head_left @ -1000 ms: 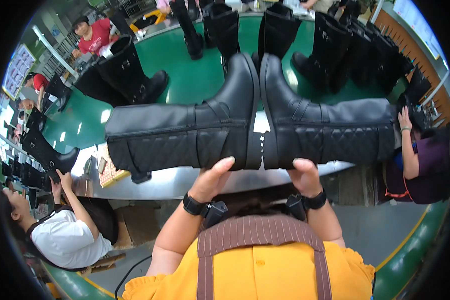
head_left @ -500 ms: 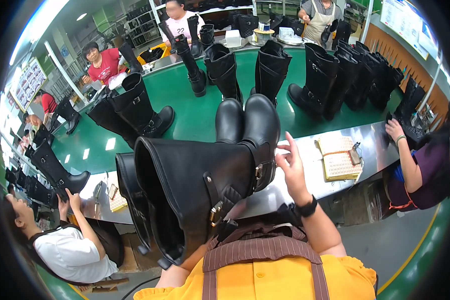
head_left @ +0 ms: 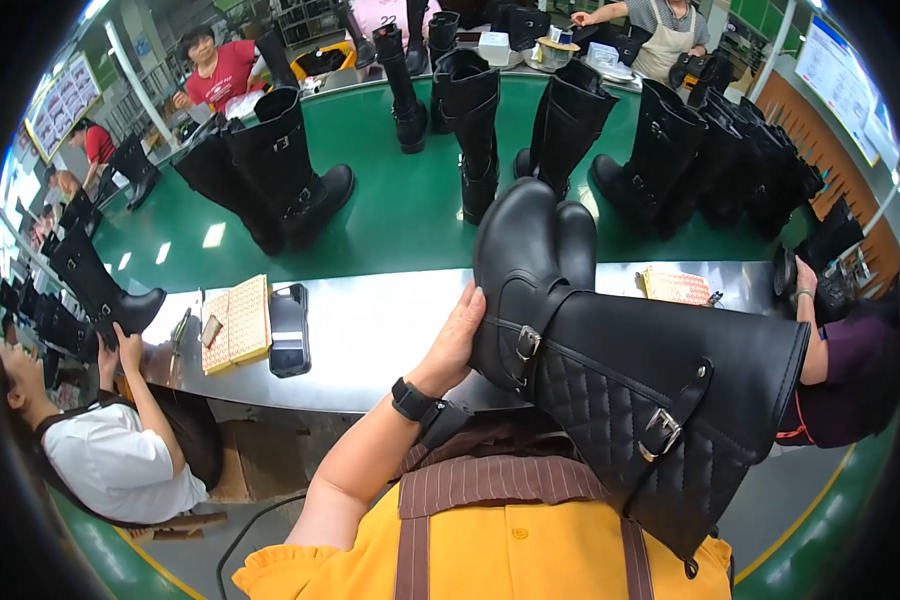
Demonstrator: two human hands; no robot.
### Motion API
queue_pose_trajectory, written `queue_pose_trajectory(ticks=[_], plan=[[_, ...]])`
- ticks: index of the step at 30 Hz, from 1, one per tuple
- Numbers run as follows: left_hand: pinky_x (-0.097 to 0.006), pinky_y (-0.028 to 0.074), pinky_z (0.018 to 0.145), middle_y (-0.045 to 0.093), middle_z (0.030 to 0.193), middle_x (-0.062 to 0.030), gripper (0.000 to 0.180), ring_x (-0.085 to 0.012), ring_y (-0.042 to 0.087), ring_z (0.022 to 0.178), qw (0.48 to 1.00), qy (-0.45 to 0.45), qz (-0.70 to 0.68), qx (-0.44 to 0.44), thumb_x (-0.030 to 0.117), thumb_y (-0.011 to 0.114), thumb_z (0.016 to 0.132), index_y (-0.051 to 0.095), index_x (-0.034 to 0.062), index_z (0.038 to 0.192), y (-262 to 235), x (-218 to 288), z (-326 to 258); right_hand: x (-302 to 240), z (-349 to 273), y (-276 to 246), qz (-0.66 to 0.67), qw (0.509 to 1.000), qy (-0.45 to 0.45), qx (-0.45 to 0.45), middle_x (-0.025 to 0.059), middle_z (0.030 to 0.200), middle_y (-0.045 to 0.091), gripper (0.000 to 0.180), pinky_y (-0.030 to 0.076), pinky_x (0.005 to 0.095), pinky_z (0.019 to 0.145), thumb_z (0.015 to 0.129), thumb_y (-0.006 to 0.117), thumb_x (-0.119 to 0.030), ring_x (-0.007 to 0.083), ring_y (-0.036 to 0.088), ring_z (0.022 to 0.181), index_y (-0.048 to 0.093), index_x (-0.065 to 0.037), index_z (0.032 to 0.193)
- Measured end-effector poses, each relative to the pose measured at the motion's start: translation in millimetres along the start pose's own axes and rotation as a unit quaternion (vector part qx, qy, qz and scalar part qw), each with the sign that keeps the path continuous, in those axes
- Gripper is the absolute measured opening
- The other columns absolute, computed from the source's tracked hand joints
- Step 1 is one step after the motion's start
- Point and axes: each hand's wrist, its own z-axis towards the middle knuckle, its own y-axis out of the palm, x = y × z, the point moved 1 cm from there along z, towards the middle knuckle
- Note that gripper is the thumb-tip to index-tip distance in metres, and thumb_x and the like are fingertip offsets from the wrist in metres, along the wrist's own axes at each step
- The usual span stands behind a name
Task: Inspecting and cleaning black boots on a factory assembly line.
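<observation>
Green tabletop (head_left: 400,205) spans the background. Left to right, I record: patterned pad (head_left: 245,320); dark case (head_left: 290,330); left grip (head_left: 455,338) touching the near black boot (head_left: 655,345), closure undeterminable; that boot, before the wearer's chest, overlapping a second boot (head_left: 578,245); right grip hidden, state unverifiable.

Yellow ruffle-sleeved shirt (head_left: 565,548), brown pinstriped apron (head_left: 510,482), black wristband (head_left: 410,400).

A green surface (head_left: 400,220) has a shiny metal strip (head_left: 380,325) along its near side. At left, a white post (head_left: 137,75) stands near a poster board (head_left: 62,105); at right, a pale board (head_left: 838,85) is above an orange-brown panel (head_left: 840,152). The grey floor (head_left: 770,490) carries a yellow line (head_left: 803,512).
</observation>
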Motion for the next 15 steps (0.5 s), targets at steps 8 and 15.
queue_pose_trajectory(ticks=[8, 15], plan=[[-0.039, 0.041, 0.105, 0.05, 0.134, -0.0138, 0.053, -0.0238, 0.052, 0.12, 0.979, -0.057, -0.196, -0.028, 0.039, 0.024, 0.103, 0.036, 0.0014, 0.139, -20, -1, -8, -8, 4, 28, 0.054, 0.997, -0.023, -0.047, 0.0132, 0.136, 0.047, 0.05, 0.037, 0.0435, 0.107, 0.1, 0.04, -0.038, 0.0258, 0.049, 0.123, 0.041, -0.003, 0.136], [-0.046, 0.036, 0.108, 0.047, 0.138, -0.0121, 0.055, -0.0271, 0.048, 0.126, 0.964, 0.015, -0.263, 0.024, 0.046, 0.039, 0.098, 0.037, 0.0122, 0.14, -24, 7, -26, -13, -4, 48, 0.039, 0.992, -0.001, 0.116, 0.0133, 0.145, 0.039, 0.048, 0.032, 0.0498, 0.111, 0.101, 0.039, -0.035, 0.0293, 0.039, 0.133, 0.037, -0.009, 0.141]])
